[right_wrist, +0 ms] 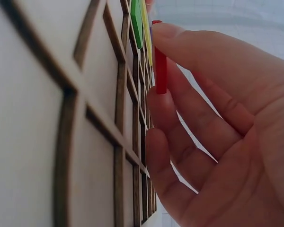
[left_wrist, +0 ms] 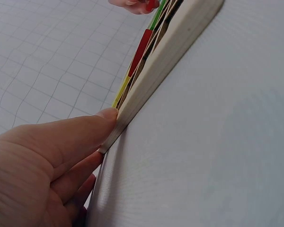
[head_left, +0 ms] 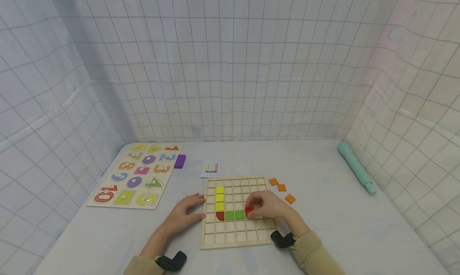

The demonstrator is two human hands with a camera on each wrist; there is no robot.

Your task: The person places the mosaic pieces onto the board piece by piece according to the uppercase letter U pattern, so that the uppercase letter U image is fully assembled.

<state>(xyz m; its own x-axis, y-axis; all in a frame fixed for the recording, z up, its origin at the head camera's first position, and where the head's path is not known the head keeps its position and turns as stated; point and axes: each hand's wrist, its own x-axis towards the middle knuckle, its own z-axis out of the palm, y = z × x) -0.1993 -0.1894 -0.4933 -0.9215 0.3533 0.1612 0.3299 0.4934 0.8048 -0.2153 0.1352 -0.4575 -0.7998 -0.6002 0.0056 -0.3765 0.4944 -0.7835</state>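
A wooden grid board [head_left: 215,240] lies on the table with yellow tiles [head_left: 219,198] in a column. Below them sits a red tile with a rounded corner [head_left: 221,216], followed by two green tiles [head_left: 234,215] in a row. My right hand [head_left: 267,206] pinches another red tile [right_wrist: 161,71] between thumb and fingers, close over the board just right of the green tiles. At the board's left edge, my left hand [head_left: 181,215] rests with fingers extended, thumb and fingertips touching the rim [left_wrist: 146,82].
Three orange tiles [head_left: 282,187] lie right of the board. Behind it is a small pattern card [head_left: 212,169]. A number-and-shape puzzle board [head_left: 141,183] and a purple block [head_left: 180,161] are at left; a teal stick-like object [head_left: 355,167] lies far right.
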